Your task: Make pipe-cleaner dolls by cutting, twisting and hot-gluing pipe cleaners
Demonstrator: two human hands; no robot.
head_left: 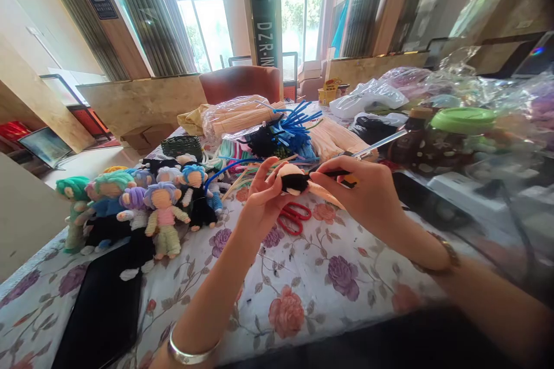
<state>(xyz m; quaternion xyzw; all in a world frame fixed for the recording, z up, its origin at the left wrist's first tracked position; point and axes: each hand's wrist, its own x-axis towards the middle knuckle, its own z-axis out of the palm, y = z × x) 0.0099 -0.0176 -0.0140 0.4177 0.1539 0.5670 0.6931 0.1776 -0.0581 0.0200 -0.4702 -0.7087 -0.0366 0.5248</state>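
My left hand has its fingers closed around a small rounded doll piece, pale cream with a black patch. My right hand is wrapped round a slim pen-like tool with a dark front part and a clear, silvery rear end. The tool's front end meets the doll piece or lies right beside it; the exact contact is too small to tell. Below the doll piece, red-handled scissors lie on the flowered tablecloth, their blades hidden.
Several crocheted dolls stand at the left, near a black flat panel. Behind my hands are blue fuzzy stems and wrapped peach bundles. A green-lidded jar, plastic bags and a white box crowd the right.
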